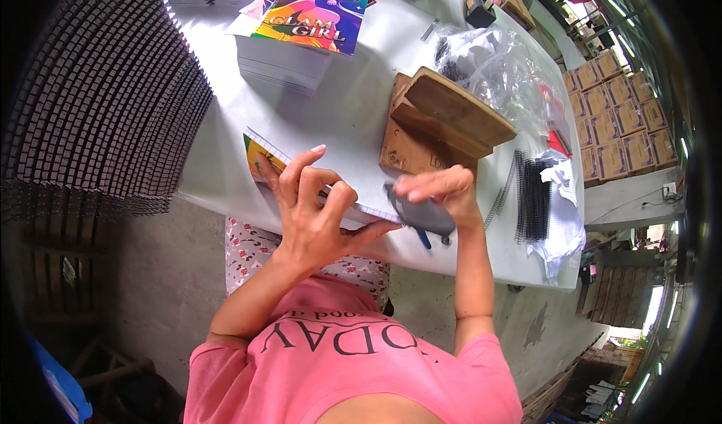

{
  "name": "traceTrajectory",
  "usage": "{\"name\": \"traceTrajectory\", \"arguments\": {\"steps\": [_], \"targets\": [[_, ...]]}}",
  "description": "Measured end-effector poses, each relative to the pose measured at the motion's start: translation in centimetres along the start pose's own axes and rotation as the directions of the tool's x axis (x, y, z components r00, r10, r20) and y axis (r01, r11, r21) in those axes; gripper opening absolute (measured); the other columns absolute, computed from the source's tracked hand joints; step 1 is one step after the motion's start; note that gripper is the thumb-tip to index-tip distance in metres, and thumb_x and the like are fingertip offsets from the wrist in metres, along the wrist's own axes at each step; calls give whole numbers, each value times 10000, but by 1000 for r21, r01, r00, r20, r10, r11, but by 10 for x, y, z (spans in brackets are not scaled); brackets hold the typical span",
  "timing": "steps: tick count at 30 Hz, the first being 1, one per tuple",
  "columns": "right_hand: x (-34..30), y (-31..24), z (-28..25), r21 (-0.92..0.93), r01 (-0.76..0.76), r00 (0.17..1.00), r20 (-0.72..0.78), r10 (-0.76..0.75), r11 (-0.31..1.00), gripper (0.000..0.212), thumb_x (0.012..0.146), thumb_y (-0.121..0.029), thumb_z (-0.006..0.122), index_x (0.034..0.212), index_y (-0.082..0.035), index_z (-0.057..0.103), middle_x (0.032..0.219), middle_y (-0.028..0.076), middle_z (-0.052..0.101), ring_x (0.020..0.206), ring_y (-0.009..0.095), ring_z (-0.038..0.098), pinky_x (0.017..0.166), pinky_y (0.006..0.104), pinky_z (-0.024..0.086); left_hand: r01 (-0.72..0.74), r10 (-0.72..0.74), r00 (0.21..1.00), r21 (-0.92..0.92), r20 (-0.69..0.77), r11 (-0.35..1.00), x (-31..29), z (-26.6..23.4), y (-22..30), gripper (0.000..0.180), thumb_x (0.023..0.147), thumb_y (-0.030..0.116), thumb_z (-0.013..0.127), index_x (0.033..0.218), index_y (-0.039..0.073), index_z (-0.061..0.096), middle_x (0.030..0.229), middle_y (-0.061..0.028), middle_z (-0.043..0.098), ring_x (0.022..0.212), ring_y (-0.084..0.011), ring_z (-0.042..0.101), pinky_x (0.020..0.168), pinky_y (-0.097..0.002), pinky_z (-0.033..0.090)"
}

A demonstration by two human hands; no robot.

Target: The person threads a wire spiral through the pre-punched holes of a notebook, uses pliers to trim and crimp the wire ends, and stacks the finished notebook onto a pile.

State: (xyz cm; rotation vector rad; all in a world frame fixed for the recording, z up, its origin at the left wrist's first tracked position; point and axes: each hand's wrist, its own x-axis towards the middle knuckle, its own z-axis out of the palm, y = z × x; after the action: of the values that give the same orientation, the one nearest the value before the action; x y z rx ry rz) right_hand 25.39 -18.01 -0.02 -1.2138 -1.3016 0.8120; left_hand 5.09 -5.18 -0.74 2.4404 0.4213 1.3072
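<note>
My left hand (312, 210) is closed around a thin book with a colourful cover (256, 158), tilted up at the table's near edge. Its white page edges face away from me, with a row of small marks along them. At the book's right end, my right hand (445, 192) has its fingers bent over a dark grey flat piece (425, 213). That piece is blurred, so its kind is unclear, and the right thumb is hidden. Just below it lies a blue handle (424, 238) of some tool, partly covered.
A wooden block with an angled board (451, 112) stands beyond my right hand. Bound books (312, 14) lie stacked at the back. Black wire binding combs (534, 198), crumpled white paper (560, 187) and a clear plastic bag (496, 71) are on the right. A large hanging sheet of binding wire (105, 93) fills the left.
</note>
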Motion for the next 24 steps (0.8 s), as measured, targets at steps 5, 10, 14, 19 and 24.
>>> {"name": "traceTrajectory", "arguments": {"steps": [5, 10, 14, 19, 24], "targets": [[9, -15, 6, 237, 245, 960, 74, -269, 940, 150, 636, 29, 726, 774, -28, 716, 858, 200, 679, 879, 305, 669, 900, 418, 491, 54, -54, 999, -8, -9, 999, 1, 2, -7, 479, 610, 514, 762, 700, 112, 518, 836, -52, 471, 1143, -303, 426, 1011, -625, 141], [17, -19, 18, 285, 422, 904, -66, -421, 861, 170, 645, 91, 659, 751, -30, 713, 835, 160, 690, 825, 274, 684, 834, 388, 527, 70, -70, 997, -34, -11, 997, 3, -1, -7, 490, 594, 522, 756, 717, 108, 524, 826, -56, 461, 1120, -304, 442, 1013, -590, 177], [31, -15, 19, -320, -55, 967, -253, -29, 946, 114, 644, 27, 695, 742, -27, 713, 814, 181, 686, 777, 268, 685, 790, 356, 535, 78, -79, 997, -56, -24, 995, 6, -1, -11, 485, 594, 523, 744, 720, 107, 528, 823, -58, 461, 1125, -294, 446, 1042, -593, 123], [42, -28, 30, -380, 124, 991, -3, -135, 917, 122, 665, 13, 688, 766, -50, 715, 831, 167, 690, 792, 258, 686, 797, 364, 530, 115, -117, 993, -82, -20, 990, 3, -1, -12, 488, 591, 521, 733, 799, 117, 557, 836, -53, 473, 1127, -278, 450, 1058, -618, 45], [45, -22, 48, -10, 342, 937, -72, -342, 940, 69, 662, -19, 704, 727, -39, 709, 823, 149, 692, 725, 183, 681, 752, 328, 540, 129, -133, 991, -138, -21, 982, 6, -2, -18, 600, 506, 519, 759, 933, 141, 570, 907, -40, 483, 1137, -268, 445, 994, -718, 7]]}}
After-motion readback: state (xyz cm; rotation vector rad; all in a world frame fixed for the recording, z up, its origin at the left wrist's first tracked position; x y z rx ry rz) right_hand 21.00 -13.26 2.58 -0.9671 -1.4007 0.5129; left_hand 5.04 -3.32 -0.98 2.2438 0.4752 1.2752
